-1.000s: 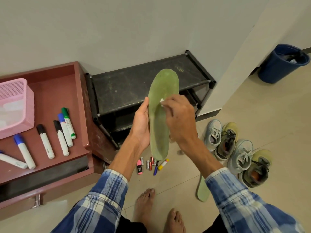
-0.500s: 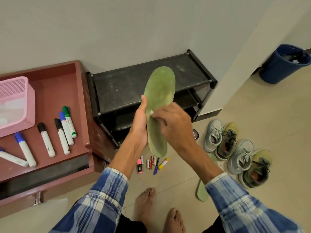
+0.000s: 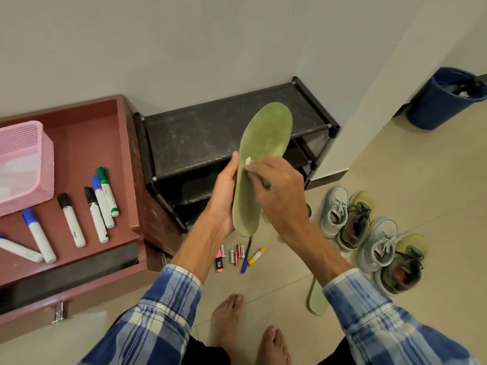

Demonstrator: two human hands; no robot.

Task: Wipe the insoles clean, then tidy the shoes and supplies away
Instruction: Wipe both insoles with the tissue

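The left hand [image 3: 224, 198] grips the green insole [image 3: 266, 135] by its left edge, holding it upright above the floor, in front of the black shoe rack [image 3: 205, 138]. The right hand [image 3: 276, 198] pinches a small white wipe [image 3: 248, 161] against the insole's face near its middle. A 2nd insole [image 3: 317, 302] lies on the floor, partly hidden under the right sleeve, beside 4 shoes [image 3: 354, 227].

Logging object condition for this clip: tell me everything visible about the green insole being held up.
The green insole is a flat, foam-like, foot-shaped piece, dull olive with paler patches at the wide toe end. It is held nearly upright, toe end up, in front of the black shoe rack. The left hand grips its lower half from the left; the right hand presses a white wipe against its face.
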